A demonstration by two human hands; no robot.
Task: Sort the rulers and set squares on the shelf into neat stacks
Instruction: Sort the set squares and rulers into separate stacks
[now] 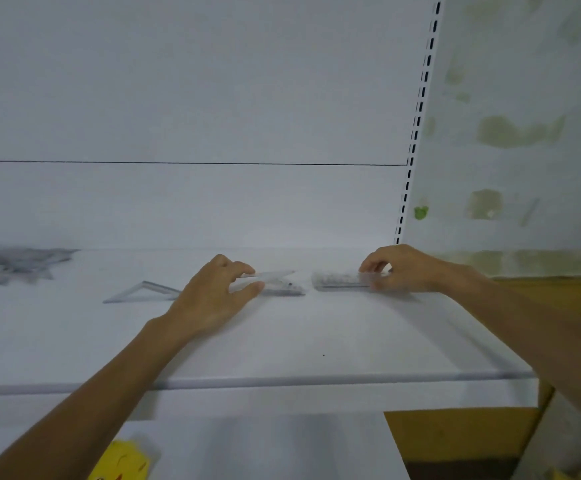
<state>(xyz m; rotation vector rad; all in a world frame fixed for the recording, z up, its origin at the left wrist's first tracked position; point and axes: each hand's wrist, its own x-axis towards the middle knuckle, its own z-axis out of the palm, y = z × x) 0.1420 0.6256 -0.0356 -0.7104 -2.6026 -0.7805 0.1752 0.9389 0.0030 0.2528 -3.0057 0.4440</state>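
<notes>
- The left hand (213, 296) is reaching onto the white shelf (316, 341), with its fingers (244, 268) spread apart and curled around one end of a stack of clear rulers (278, 284); the thumb is sitting on the near edge and the other fingers on the far edge.
- The top piece of that stack is sitting slightly tilted, its far end poking out toward the back of the shelf; blur is making it impossible to tell whether the hand is gripping the stack or just steadying it.
- The right hand (410, 270) is resting on the right end of a second stack of clear rulers (341, 280), its fingers bent down over the top and partly closed; whether they are pinching the stack or only pressing on it cannot be told.
- The two stacks are lying nearly end to end in the middle of the shelf, just beside each other with a narrow gap between them.
- A clear set square (143, 292) is lying flat on the shelf just to the left of the left hand, partly hidden behind the wrist.
- A loose heap of clear pieces (19, 263) is lying at the far left, close to the back panel (192, 98), well apart from both hands; its contents are too blurred to name.
- A yellow item (123, 460) is showing below the shelf's front edge, near the left forearm.
</notes>
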